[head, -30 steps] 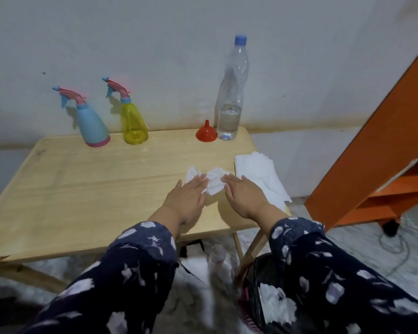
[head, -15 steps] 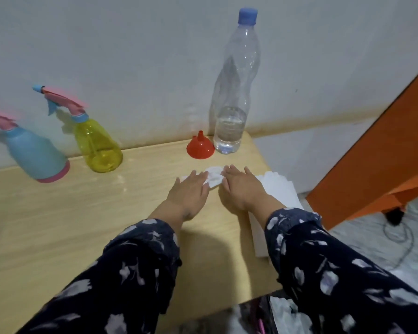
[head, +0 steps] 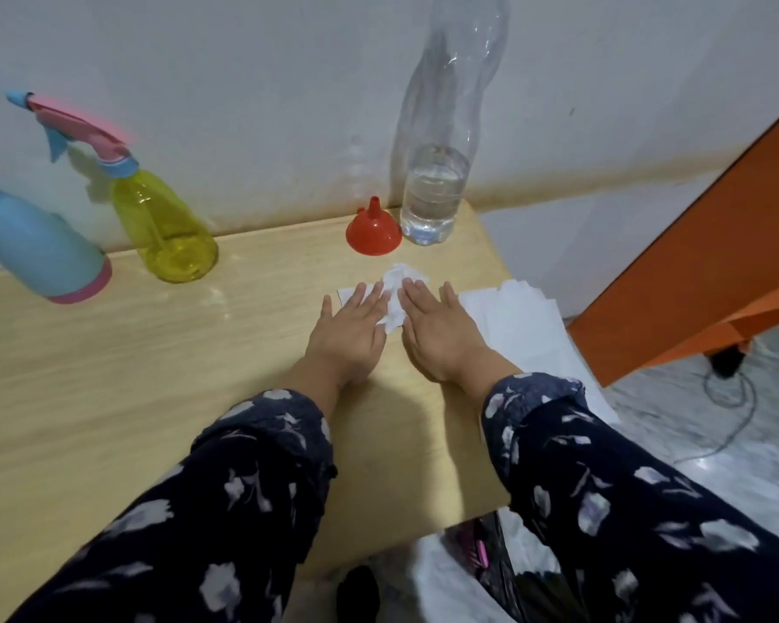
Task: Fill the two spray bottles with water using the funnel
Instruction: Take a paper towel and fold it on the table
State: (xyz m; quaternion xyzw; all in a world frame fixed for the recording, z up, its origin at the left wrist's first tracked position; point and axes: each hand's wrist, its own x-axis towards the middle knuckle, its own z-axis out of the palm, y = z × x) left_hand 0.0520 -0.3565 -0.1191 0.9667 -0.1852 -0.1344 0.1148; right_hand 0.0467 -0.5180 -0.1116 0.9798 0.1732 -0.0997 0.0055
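the left hand (head: 349,328) lies palm down on the counter (head: 109,375), fingers extended and slightly spread, gripping nothing. its fingertips rest on the left part of a crumpled white tissue (head: 396,290). the right hand (head: 437,328) lies flat in the same manner just beside it, fingers extended, gripping nothing, with its fingertips on the right part of the same tissue. the 2 hands are close together but apart, with the tissue showing in the gap between them. both forearms wear dark sleeves (head: 244,487) with a pale floral print.

a stack of white paper sheets (head: 527,326) lies on the counter just right of the right hand and overhangs the counter's right edge.

beyond the tissue, the red funnel (head: 374,229) stands wide end down, spout up, near the back edge of the counter. the clear water bottle (head: 441,173) stands upright just right of the funnel, holding water in its lower part; its top is out of frame.

the yellow spray bottle (head: 163,227) stands well to the left of the funnel, near the wall (head: 244,83), with its pink and blue trigger head fitted. the blue spray bottle (head: 37,254) stands left of the yellow one, partly cut off by the frame edge.

an orange structure (head: 702,263) rises at the right, off the counter.
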